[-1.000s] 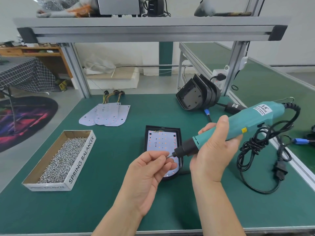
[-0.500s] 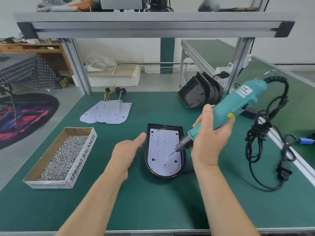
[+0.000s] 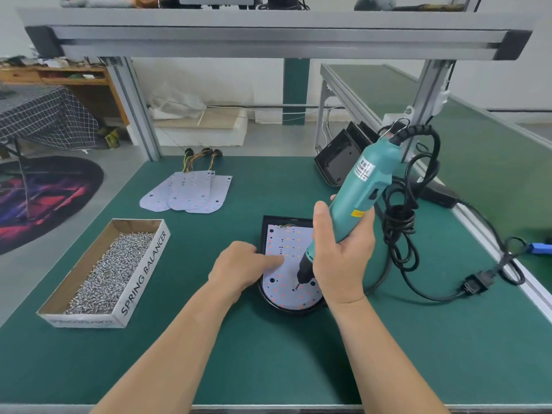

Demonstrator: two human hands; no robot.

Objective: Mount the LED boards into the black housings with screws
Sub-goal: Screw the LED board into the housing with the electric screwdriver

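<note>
View from the head: LED board (image 3: 282, 289), likely thin, light and bendy, lies in the black housing (image 3: 277, 219) under the left hand (image 3: 239, 268), whose straight fingers (image 3: 273, 259) press it flat; best pressed between LEDs. Curled fingers of the right hand (image 3: 343, 258) grip the screwdriver (image 3: 363, 186), its bit down just beside them.

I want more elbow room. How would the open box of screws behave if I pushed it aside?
The cardboard box holds a thick bed of metal screws, so it is probably heavy for its size. Low and wide, it should slide on the green mat rather than tip. Its top is open, so lifting it tilted would likely spill screws.
</note>
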